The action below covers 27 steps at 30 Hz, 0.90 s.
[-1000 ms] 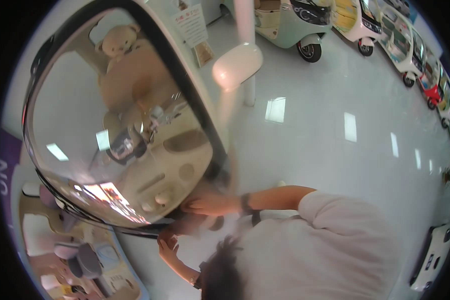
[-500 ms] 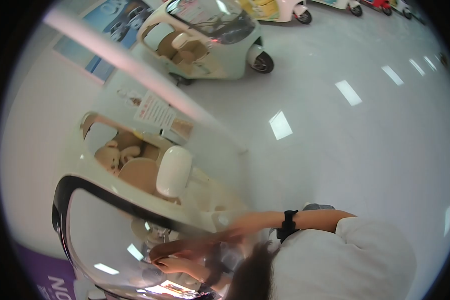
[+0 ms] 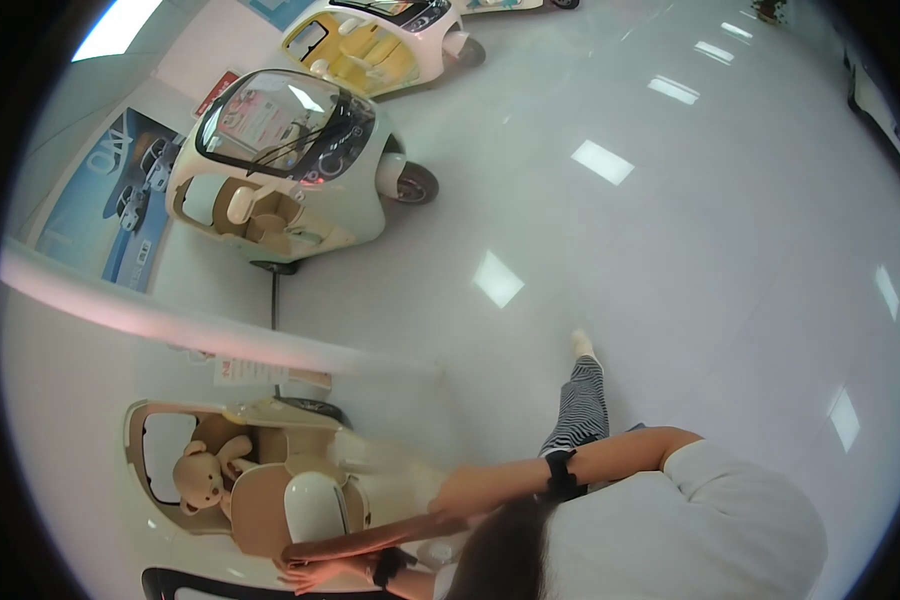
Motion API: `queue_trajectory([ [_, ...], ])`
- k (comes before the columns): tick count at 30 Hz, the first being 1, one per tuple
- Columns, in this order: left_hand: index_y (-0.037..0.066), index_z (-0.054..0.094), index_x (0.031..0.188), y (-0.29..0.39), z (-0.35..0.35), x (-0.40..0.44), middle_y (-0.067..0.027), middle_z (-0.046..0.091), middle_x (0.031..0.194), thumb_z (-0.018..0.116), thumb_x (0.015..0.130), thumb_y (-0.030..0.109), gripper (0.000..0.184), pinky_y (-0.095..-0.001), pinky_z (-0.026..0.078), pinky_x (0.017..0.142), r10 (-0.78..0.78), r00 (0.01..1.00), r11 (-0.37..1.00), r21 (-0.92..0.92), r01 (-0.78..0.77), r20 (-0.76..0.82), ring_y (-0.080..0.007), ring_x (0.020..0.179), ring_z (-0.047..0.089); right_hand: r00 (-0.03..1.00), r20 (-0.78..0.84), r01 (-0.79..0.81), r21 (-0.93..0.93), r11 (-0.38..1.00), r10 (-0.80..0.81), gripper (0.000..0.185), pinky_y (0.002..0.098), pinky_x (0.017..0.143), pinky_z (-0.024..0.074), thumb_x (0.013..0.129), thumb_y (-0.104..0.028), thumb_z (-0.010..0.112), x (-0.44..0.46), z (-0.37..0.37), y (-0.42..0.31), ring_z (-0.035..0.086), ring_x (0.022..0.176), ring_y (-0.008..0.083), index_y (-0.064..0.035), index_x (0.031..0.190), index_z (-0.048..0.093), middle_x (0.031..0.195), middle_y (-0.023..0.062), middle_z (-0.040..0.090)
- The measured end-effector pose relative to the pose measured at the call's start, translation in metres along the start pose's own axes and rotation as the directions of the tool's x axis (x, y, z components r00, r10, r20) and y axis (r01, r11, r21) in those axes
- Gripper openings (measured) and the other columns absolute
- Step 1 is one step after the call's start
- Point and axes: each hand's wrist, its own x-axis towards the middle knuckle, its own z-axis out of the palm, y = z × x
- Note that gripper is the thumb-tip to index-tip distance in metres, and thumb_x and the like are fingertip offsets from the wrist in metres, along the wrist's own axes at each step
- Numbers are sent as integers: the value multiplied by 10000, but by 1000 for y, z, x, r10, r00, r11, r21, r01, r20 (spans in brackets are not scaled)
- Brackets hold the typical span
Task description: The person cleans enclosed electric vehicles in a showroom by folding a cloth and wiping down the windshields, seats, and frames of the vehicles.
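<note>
A brown cloth (image 3: 370, 541) stretches between my two hands beside a cream three-wheeled vehicle (image 3: 395, 480). My left hand (image 3: 313, 573), below a black wristband, is closed around the cloth's far end, near the white side mirror (image 3: 315, 512). My right hand (image 3: 465, 490), below a black watch, is closed at the near end; blur and the cloth partly hide its fingers. A teddy bear (image 3: 202, 477) leans on the seat inside the vehicle. The dark-edged windshield (image 3: 220, 585) shows at the bottom edge. Dark hair covers part of my left arm.
A white pole (image 3: 170, 318) crosses in front of the wall. Beyond it stand a pale three-wheeler (image 3: 315, 215) and one with a yellow interior (image 3: 380, 55). My leg in striped trousers (image 3: 578, 405) is stretched out on the glossy floor (image 3: 670, 300). A blue poster (image 3: 120, 210) hangs behind.
The view has swung, so the vehicle sits lower and more of the showroom shows. My hands and the cloth have gone from over the windshield to beside the mirror. My leg has come into view.
</note>
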Motion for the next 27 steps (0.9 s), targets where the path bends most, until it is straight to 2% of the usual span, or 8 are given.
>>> queue_trajectory([
  [6, 56, 628, 1156, 132, 38, -30, -140, 590, 1260, 455, 1034, 287, 313, -464, 390, 1011, -14, 999, 1000, 25, 14, 29, -296, 1185, 519, 964, 67, 262, -53, 964, -258, 229, 480, 692, 484, 965, -290, 552, 14, -94, 73, 624, 812, 384, -69, 985, 606, 829, 180, 630],
  [10, 61, 636, 1178, 203, 106, -71, -151, 576, 1306, 463, 1022, 281, 320, -487, 359, 1059, -130, 990, 991, 26, 129, 62, -313, 1263, 481, 979, 189, 107, -133, 985, -81, 206, 466, 689, 486, 946, -267, 559, -14, -207, 106, 617, 801, 384, -67, 956, 609, 829, 175, 629],
  [13, 65, 642, 1195, 308, 174, -93, -159, 565, 1341, 470, 1013, 276, 328, -505, 336, 1095, -135, 985, 991, 0, 136, 110, -326, 1322, 452, 992, 79, -89, -56, 994, 93, 178, 462, 689, 481, 939, -212, 545, -45, -302, 153, 615, 784, 362, -52, 944, 623, 830, 173, 641],
  [15, 24, 654, 1181, 418, 220, -96, -191, 538, 1353, 481, 970, 159, 305, -475, 401, 1049, -218, 900, 880, -323, 349, 378, -350, 1281, 479, 973, -178, -166, -106, 980, 145, 198, 427, 664, 481, 954, -193, 522, -80, -341, 205, 600, 742, 337, -37, 952, 643, 812, 175, 652],
  [17, 11, 645, 1204, 501, 297, -129, -200, 533, 1343, 464, 947, 80, 321, -451, 455, 994, -82, 899, 754, -563, 339, 430, -353, 1227, 519, 809, -83, -557, 211, 803, 582, 225, 374, 634, 512, 978, -189, 526, -120, -410, 213, 589, 609, 262, -21, 979, 675, 748, 145, 652],
  [20, 8, 647, 1195, 658, 361, -181, -177, 560, 1299, 495, 899, -42, 337, -426, 497, 935, 163, 826, 655, -685, 319, 540, -339, 1172, 554, 641, -315, -488, 537, 689, 700, 283, 325, 666, 539, 1017, -254, 535, -211, -460, 265, 641, 666, 172, -7, 1019, 672, 800, 90, 691],
  [23, 31, 643, 1190, 806, 368, -217, -172, 549, 1304, 503, 887, -85, 353, -386, 532, 898, 480, 736, 511, -834, 208, 477, -313, 1113, 577, 292, -505, -254, 778, 575, 812, 259, 290, 711, 560, 1023, -222, 551, -310, -475, 311, 688, 761, 153, 7, 1081, 660, 870, 69, 715],
  [27, 111, 684, 1137, 958, 337, -247, -114, 645, 1196, 544, 902, -43, 314, -332, 558, 782, 833, 481, 308, -951, 6, 273, -269, 994, 655, -120, -689, -68, 724, 687, 714, 285, 310, 756, 593, 1017, -171, 529, -436, -487, 363, 714, 827, 208, 58, 1148, 636, 942, 140, 716],
])
